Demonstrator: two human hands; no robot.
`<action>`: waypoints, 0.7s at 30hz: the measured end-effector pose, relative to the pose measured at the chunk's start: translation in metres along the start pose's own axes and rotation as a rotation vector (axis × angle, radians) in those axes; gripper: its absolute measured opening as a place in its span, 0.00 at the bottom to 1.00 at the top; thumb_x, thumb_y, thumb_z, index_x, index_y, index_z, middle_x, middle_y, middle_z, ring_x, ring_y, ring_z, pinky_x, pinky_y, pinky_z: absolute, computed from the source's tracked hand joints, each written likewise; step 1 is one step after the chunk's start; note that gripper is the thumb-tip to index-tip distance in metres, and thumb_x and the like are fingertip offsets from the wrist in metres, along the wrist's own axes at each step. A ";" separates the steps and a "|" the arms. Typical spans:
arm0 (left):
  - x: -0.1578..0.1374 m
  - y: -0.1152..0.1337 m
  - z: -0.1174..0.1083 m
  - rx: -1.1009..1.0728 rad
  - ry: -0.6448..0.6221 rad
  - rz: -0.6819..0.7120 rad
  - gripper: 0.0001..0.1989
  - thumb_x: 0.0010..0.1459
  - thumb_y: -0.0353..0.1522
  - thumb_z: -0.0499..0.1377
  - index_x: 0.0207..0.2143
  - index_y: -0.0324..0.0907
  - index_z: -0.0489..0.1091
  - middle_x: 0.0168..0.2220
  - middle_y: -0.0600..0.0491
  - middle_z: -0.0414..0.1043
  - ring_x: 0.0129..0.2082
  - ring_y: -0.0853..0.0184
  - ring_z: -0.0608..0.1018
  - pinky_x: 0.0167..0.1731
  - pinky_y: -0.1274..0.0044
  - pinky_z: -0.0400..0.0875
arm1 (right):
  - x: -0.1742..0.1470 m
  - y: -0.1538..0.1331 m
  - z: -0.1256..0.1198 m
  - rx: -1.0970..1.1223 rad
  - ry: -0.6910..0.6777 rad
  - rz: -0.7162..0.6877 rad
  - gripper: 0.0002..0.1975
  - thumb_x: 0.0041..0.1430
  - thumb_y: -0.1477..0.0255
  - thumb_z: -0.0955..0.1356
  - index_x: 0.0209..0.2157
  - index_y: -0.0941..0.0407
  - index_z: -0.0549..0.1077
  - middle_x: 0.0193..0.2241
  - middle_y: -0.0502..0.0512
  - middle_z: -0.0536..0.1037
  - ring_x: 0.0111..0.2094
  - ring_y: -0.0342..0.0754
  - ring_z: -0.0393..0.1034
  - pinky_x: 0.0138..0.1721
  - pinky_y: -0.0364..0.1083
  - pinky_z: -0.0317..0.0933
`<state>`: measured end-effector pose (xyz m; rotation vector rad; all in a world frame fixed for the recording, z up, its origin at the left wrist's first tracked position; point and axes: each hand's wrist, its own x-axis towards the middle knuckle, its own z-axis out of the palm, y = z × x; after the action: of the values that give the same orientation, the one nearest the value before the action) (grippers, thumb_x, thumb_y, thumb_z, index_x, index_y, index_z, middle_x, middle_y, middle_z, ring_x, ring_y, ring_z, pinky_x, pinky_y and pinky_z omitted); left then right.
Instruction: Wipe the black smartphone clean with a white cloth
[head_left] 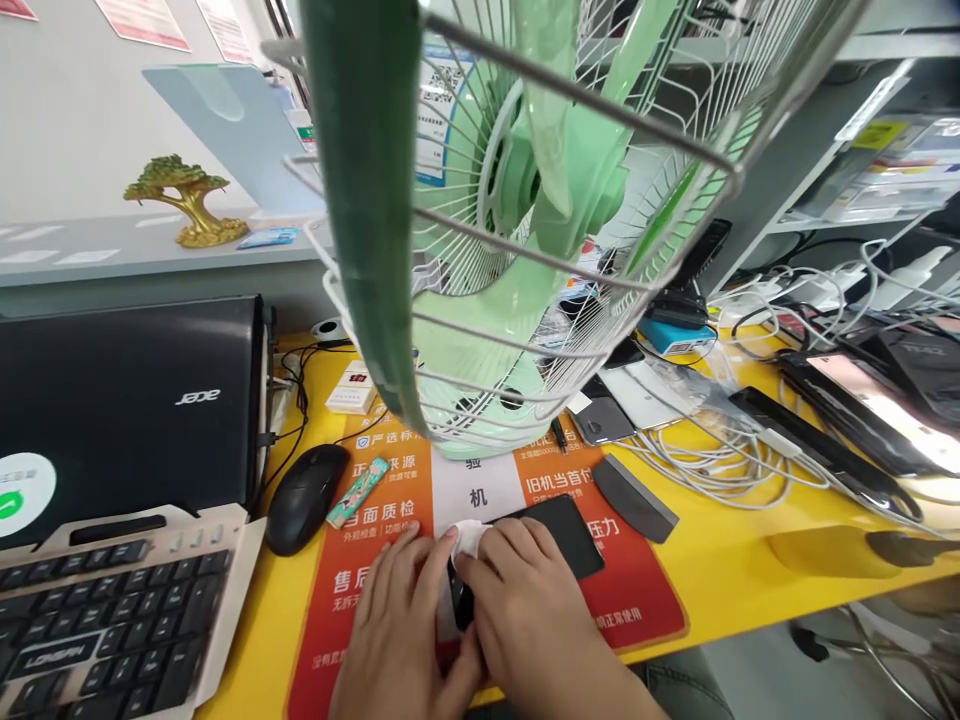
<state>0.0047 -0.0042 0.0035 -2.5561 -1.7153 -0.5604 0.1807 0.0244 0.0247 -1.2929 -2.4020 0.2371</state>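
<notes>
A black phone (559, 535) lies flat on an orange and white printed mat (645, 600) at the front of the yellow desk. My right hand (525, 610) rests on the phone's near end and presses a small white cloth (469, 540) against it. My left hand (390, 620) lies flat on the mat beside it, fingers touching the phone's left edge and the cloth. Both hands cover the phone's lower part.
A green desk fan (525, 200) with a wire cage stands right behind the mat. A black mouse (304, 497), a laptop (127, 400) and a keyboard (97, 620) sit at left. Cables (712, 460), phones and a dark grey block (634, 497) crowd the right.
</notes>
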 end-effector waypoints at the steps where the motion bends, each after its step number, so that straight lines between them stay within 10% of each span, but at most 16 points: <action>1: -0.001 0.000 0.001 0.005 -0.003 -0.001 0.36 0.57 0.35 0.56 0.67 0.43 0.50 0.59 0.44 0.66 0.61 0.51 0.67 0.55 0.59 0.70 | 0.002 -0.001 0.000 -0.001 -0.007 0.012 0.10 0.58 0.73 0.70 0.43 0.55 0.74 0.39 0.53 0.74 0.42 0.51 0.61 0.51 0.50 0.51; 21: 0.001 0.003 0.003 0.063 0.034 -0.011 0.37 0.56 0.37 0.57 0.66 0.38 0.51 0.61 0.41 0.64 0.62 0.49 0.65 0.56 0.58 0.67 | 0.024 -0.005 0.000 -0.077 -0.112 0.054 0.06 0.60 0.73 0.68 0.39 0.55 0.74 0.37 0.54 0.75 0.40 0.52 0.62 0.41 0.52 0.51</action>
<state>0.0088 -0.0041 0.0017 -2.4814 -1.7082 -0.5383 0.1657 0.0413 0.0328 -1.4148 -2.4938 0.2404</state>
